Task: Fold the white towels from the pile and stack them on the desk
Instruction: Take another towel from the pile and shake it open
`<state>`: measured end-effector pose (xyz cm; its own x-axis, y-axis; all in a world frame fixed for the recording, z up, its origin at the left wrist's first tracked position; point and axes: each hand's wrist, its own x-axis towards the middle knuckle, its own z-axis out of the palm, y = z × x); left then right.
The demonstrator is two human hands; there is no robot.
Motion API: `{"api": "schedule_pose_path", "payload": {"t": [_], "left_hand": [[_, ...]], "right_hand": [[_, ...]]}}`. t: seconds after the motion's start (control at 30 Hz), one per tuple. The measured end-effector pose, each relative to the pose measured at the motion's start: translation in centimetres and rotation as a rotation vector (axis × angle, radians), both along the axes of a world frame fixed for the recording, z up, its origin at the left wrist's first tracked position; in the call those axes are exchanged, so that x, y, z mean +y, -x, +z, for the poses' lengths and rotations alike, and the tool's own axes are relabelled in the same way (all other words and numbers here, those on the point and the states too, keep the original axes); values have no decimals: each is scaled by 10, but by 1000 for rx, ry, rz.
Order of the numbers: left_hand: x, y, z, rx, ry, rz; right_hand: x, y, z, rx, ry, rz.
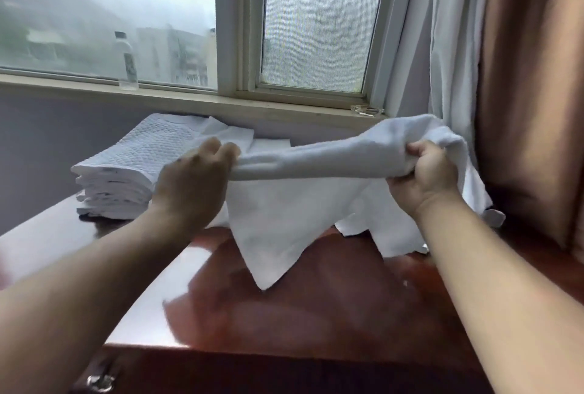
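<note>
The left hand point(196, 175) was curled tight round one end of a limp white terry towel point(303, 204), and the right hand point(426, 175) was bunched round the other end, knuckles towards the camera. Between them the cloth was drawn into a taut, rope-like band held above the desk, probably so that the crumpled fabric would hang open and its edges could be found before the first fold. Below that band the rest of the towel drooped in uneven points, the lowest corner reaching down to the glossy reddish-brown wooden desk point(331, 299); whether it touched the top could not be told. More loose white cloth spilled behind the right hand, against the curtains, and seemed to be the unfolded pile.

To the left, at the back of the desk and well apart from the held towel, stood a squared stack of folded white quilted towels point(126, 172), edges roughly aligned, likely kept there to leave the middle free for folding. On the pale window sill point(189, 101) above it stood a clear plastic water bottle point(126, 62). A sheer white curtain point(442, 46) and a brown drape point(531, 77) hung at the right.
</note>
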<state>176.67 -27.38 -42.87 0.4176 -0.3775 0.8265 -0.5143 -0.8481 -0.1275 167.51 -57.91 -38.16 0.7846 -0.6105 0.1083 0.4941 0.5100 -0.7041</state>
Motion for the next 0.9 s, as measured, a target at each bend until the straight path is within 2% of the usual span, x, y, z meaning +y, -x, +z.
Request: {"api": "schedule_pose_path", "payload": {"t": [0.07,0.1,0.17,0.23,0.3,0.37,0.43,0.5,0.53,0.57,0.6,0.67,0.73,0.8,0.83,0.9], "left_hand": [[5,14,-24,175,-179,-12],[8,23,-40,274,-284,-37],[12,41,-67,520,-434,-83],[15,50,-76,774,-505,-118],[16,48,-72,1010,-531,-137],[19,40,-57,1270,-319,-271],[22,31,-51,1331,12,-440],[24,15,-55,1071,249,-392],[26,6,-61,928,253,-301],[28,-1,-68,868,213,-221],[28,-8,-76,888,163,-165],[24,-20,-89,1086,177,-146],[19,-26,-93,1232,266,-137],[15,-31,-95,1272,221,-64],[13,-33,-96,1275,175,-39],[12,-34,-100,1241,134,-9]], "right_hand": [[5,10,-38,182,69,8],[8,17,-61,327,179,-42],[13,28,-102,683,602,-164],[14,30,-127,997,1034,-100],[15,26,-124,1307,1269,0],[12,23,-115,1456,1357,-83],[7,23,-116,1317,1353,-255],[7,27,-121,1181,1405,-413],[9,29,-121,1222,1468,-389],[13,29,-116,1312,1522,-302],[17,29,-111,1402,1552,-196],[28,28,-100,1446,1643,-122],[40,26,-92,1201,1845,-279],[56,21,-90,808,1923,-356],[65,16,-88,641,1914,-302],[76,2,-96,501,1906,-122]]}}
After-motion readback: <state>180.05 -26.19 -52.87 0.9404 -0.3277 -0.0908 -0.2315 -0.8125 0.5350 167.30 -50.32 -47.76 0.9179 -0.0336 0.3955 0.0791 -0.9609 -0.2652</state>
